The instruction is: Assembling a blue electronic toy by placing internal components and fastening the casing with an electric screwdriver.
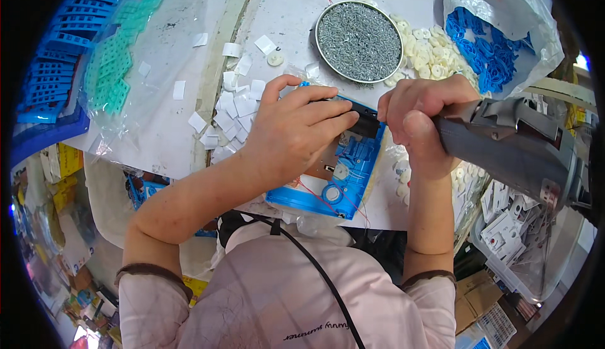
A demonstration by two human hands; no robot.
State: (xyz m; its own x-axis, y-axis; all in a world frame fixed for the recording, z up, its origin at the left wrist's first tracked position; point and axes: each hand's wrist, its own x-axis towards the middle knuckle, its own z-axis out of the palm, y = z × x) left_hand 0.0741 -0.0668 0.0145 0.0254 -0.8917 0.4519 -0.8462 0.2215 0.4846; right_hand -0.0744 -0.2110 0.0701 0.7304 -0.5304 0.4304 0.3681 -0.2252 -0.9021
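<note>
In front of me on the table lies a blue plastic casing (373,171), its open side up. Inside are blue moulded parts, a dark strip along the far side, a brown board and thin red wires. My left hand (296,125) holds the casing down, its fingers across the far left part and its thumb hidden. At the casing's right far corner, my right hand (423,119) is closed around the front end of a grey electric screwdriver (504,144). The screwdriver's body slants out to the right; its tip is hidden by the hand.
A round dish of small screws (359,41) stands beyond the casing, with cream plastic discs (438,52) beside it. White square pieces (236,112) lie left. A bag of blue parts (482,49), bagged green parts (116,71) and a bin of white parts (507,223) surround the workspace.
</note>
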